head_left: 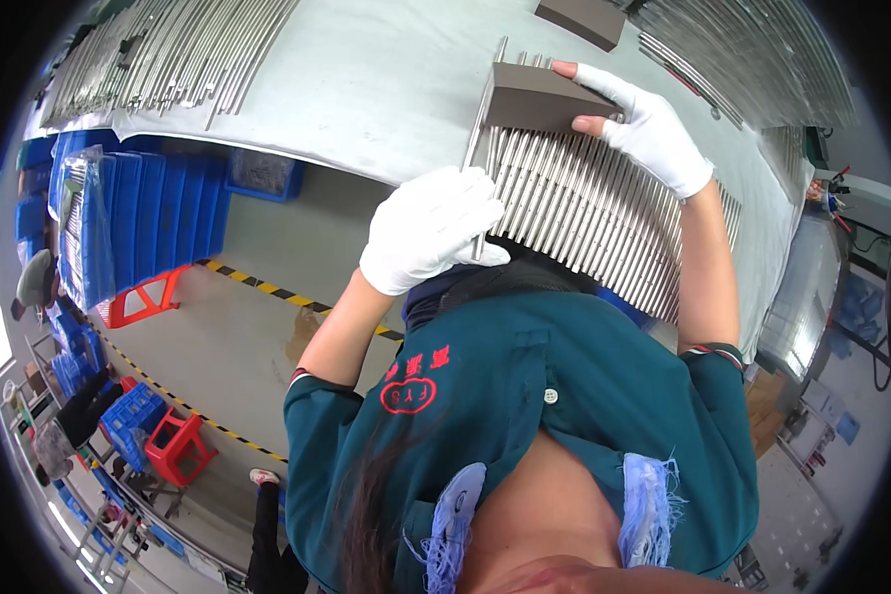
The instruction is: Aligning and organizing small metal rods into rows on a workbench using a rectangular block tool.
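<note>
The person wears 2 white gloves. The left hand (431, 230) is curled shut around a thin metal rod (476, 148), which runs upward past the left edge of a dark grey-brown block (535, 99). The right hand (643, 124) grips that block, with the thumb on its near side and the fingers over its far edge. The block rests on top of a row of metal rods (604, 223) laid side by side near the front edge of the table (366, 89), which has a pale grey cover.

A second dark block (581, 20) lies farther back on the table. More bundles of rods lie at the far left (158, 54) and at the far right (752, 49) of the table.

Below the table's left edge stand stacked blue plastic crates (148, 223), some wrapped in clear film. A yellow-and-black striped tape line (267, 289) crosses the grey floor beside them. Red stools (178, 445) and smaller blue crates (129, 414) stand lower left. The person's teal shirt (564, 396) carries a red emblem on its chest.
</note>
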A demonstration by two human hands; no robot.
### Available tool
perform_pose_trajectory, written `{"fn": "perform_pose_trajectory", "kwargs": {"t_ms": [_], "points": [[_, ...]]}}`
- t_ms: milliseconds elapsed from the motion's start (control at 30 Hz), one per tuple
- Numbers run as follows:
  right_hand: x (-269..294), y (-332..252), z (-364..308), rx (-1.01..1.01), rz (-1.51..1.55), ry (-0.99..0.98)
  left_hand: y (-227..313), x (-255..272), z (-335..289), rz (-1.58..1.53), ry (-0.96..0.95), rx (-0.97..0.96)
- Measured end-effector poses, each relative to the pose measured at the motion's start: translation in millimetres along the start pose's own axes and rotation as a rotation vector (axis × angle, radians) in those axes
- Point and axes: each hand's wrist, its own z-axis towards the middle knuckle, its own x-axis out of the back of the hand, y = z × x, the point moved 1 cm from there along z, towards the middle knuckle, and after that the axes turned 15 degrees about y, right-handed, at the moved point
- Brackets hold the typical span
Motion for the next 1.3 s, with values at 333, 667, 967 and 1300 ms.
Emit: {"fn": "perform_pose_trajectory", "kwargs": {"t_ms": [333, 667, 967, 1300], "points": [[-6, -2, -5, 0.004, -0.089, 0.062, 3, -8, -8, -0.024, 0.129, 0.061], [25, 3, -25, -0.135, -0.071, 0.119, 4, -6, -3, -0.006, 0.171, 0.051], [-16, -16, -6, -0.018, -0.143, 0.057, 9, -6, 5, 0.01, 0.108, 0.045], [-10, -2, 1, 0.017, -0.116, 0.034, 9, -10, 7, 0.003, 0.062, 0.024]]}}
